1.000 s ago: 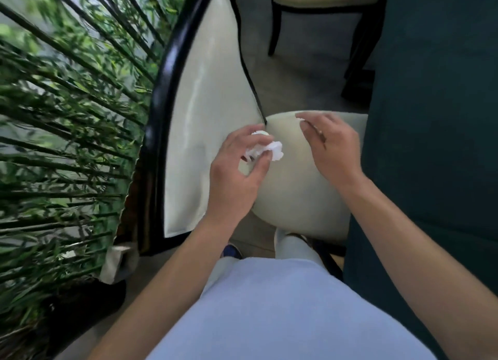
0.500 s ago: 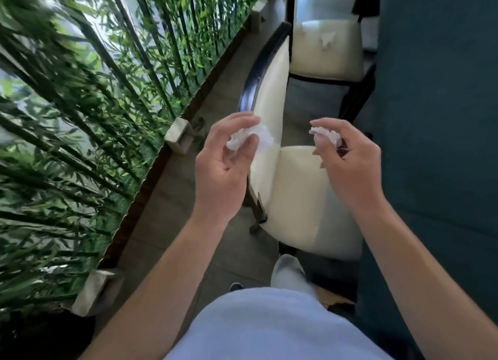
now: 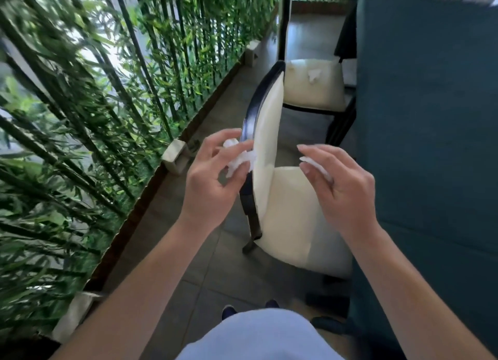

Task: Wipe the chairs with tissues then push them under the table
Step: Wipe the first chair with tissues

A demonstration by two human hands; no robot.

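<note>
Head view: the left hand (image 3: 213,187) is pinching a crumpled tissue (image 3: 238,157) in its grip just beside the dark frame of the near chair (image 3: 285,211), while the right hand (image 3: 342,187) is pinching a second tissue (image 3: 316,168) above the cream seat. That seat is sitting partly under the bench (image 3: 431,117). A far chair (image 3: 314,86) is carrying another wad. Wiping looks finished or paused; pushing the chair in is likely calling for freeing a hand to grasp the backrest.

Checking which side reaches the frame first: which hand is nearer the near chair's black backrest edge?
Left. The left hand, holding a tissue, is right at the backrest edge; the right hand hovers over the seat.
</note>
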